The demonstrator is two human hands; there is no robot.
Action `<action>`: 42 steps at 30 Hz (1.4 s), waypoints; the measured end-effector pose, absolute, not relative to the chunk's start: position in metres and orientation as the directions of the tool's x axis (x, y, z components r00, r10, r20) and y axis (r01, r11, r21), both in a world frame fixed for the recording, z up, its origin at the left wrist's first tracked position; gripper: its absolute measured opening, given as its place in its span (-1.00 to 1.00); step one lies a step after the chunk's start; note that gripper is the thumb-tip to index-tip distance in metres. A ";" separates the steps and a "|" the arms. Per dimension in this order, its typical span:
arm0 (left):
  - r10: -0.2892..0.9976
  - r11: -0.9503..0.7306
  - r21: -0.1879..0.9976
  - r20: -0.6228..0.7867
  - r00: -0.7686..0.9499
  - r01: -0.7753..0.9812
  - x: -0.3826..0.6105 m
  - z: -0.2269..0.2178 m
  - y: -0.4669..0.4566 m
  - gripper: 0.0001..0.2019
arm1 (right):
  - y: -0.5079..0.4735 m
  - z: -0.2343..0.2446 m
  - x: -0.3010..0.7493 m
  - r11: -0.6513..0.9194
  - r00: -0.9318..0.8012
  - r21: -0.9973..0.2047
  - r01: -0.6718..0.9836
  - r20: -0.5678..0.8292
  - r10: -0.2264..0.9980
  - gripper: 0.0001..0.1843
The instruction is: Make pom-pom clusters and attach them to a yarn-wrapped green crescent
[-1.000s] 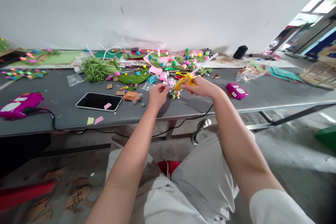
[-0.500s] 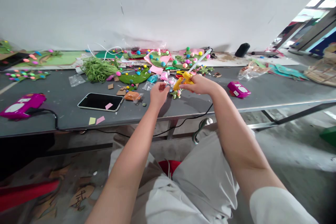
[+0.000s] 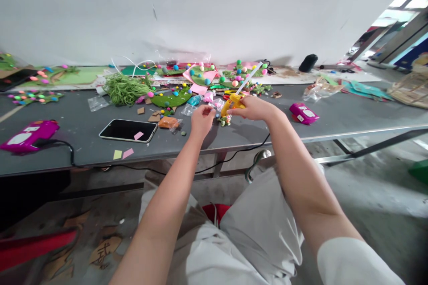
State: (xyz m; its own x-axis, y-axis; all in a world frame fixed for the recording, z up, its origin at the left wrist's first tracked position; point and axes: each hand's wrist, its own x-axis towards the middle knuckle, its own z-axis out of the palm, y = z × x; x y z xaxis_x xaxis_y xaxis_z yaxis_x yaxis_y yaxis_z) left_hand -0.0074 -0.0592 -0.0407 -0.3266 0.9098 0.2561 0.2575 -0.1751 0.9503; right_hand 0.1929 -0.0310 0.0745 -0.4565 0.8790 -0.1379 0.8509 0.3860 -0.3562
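Observation:
My right hand point(image 3: 252, 107) is closed round a yellow hot glue gun point(image 3: 226, 106). A long whitish glue stick point(image 3: 250, 78) juts up from its back, and its nozzle end points down toward the table. Just left of it, my left hand point(image 3: 202, 120) is closed in a pinch; what its fingertips hold is too small to make out. Beneath the glue gun lies a small green piece with little pom-poms point(image 3: 224, 120). Beyond my left hand are a clear plastic bag point(image 3: 189, 109) and a dark green felt piece with pom-poms point(image 3: 172, 98).
A phone point(image 3: 129, 130), an orange packet point(image 3: 169, 122) and a bundle of green strands point(image 3: 125, 89) lie to the left. Purple devices point(image 3: 303, 113) sit on both sides. A black cable point(image 3: 230, 159) hangs along the table's front edge. A white panel point(image 3: 200, 13) stands behind.
The glue gun has tipped more upright, its nozzle end swinging downward and its glue stick shifting left. My left hand has barely moved.

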 end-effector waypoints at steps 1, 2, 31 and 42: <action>0.910 -0.178 0.949 0.260 -0.323 0.261 -0.007 -0.040 -0.059 -0.96 | -0.031 0.075 0.193 0.391 -0.457 -0.347 0.853 -0.134 0.879 -0.47; 0.910 -0.181 0.947 0.263 -0.319 0.266 -0.007 -0.040 -0.060 -0.96 | -0.031 0.075 0.193 0.394 -0.457 -0.338 0.855 -0.129 0.880 -0.46; 0.914 -0.235 0.888 0.341 -0.222 0.394 -0.007 -0.042 -0.062 -0.87 | -0.057 0.104 0.226 0.241 -0.320 -0.585 0.774 -0.033 0.947 -0.51; 0.926 -0.252 0.782 0.366 -0.093 0.570 -0.009 -0.047 -0.060 -0.88 | -0.052 0.073 0.265 0.073 -0.119 -0.703 0.708 -0.016 0.993 -0.57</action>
State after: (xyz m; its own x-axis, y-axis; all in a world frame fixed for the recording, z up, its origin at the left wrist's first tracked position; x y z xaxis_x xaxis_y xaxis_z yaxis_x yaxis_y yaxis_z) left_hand -0.0092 -0.0603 -0.0468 -0.0927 0.9260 0.3659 0.5701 -0.2519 0.7820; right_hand 0.2650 -0.0520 0.0731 -0.1190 0.9928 -0.0162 0.7076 0.0733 -0.7028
